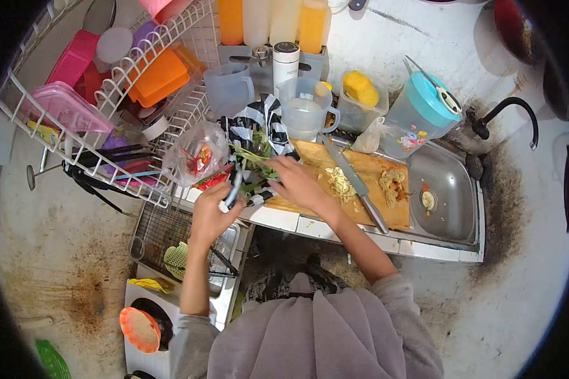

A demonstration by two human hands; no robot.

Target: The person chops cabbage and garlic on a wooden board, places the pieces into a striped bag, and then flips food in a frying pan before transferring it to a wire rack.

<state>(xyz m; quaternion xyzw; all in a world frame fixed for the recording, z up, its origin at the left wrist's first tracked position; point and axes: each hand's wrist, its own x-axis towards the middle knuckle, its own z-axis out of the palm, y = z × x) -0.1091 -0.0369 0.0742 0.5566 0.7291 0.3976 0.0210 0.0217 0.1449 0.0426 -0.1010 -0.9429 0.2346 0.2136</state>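
My left hand (210, 213) is closed around a pale blue-grey curved object (235, 189); its kind I cannot tell. Just to the right, my right hand (295, 182) has its fingertips closed at the green leafy stems (250, 153). These stems lie over a black-and-white striped plastic bag (239, 129). A clear plastic bag (199, 151) with red chillies sits beyond my left hand, beside a red packet (214, 178). Right of my right hand, a wooden cutting board (376, 211) bears a knife (354, 180), chopped pale pieces (340, 185) and a brownish heap of scraps (392, 187).
A metal sink (449, 215) with a black tap (512, 104) is at the right. Clear jugs (306, 104), a white bottle (286, 63) and a turquoise-lidded container (417, 117) line the back. A white wire rack (117, 95) full of plasticware juts in at the left.
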